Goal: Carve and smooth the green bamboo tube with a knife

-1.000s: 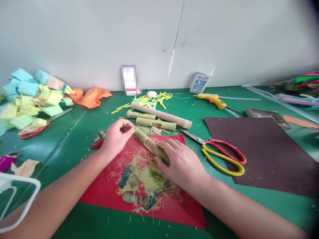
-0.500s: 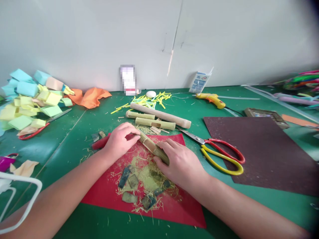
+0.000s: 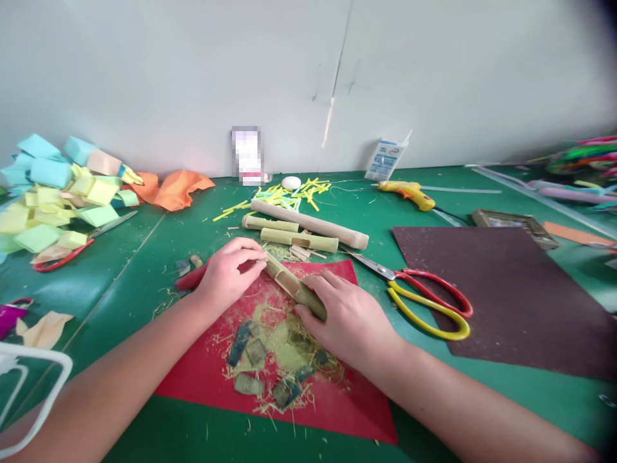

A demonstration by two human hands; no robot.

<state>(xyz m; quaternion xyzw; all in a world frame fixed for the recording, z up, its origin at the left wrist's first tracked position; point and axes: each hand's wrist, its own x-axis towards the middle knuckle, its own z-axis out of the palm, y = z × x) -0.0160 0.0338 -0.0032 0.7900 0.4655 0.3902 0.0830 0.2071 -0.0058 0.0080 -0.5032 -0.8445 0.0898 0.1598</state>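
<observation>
A bamboo piece with a cut-out slot (image 3: 288,281) slants above a red sheet (image 3: 357,405). Its near right end is in my right hand (image 3: 340,308), whose fingers wrap over it. At the piece's far left end, my left hand (image 3: 231,273) is closed, thumb and fingertips pinched together; whatever lies between the fingertips is too small to make out. Bamboo shavings and dark chips (image 3: 284,391) lie on the sheet below. Behind the hands rest two shorter bamboo pieces (image 3: 315,241) and a longer pale stick (image 3: 313,225).
Scissors with red and yellow handles (image 3: 434,302) lie right of my right hand, partly on a dark brown sheet (image 3: 511,296). A yellow glue gun (image 3: 409,193) sits behind. Folded papers (image 3: 53,193) and red-handled scissors (image 3: 72,254) occupy the left, with a white frame (image 3: 62,379) nearer.
My left fingertips have shifted very slightly left at the bamboo's far end. My right hand keeps its hold, and the whole view has moved a little.
</observation>
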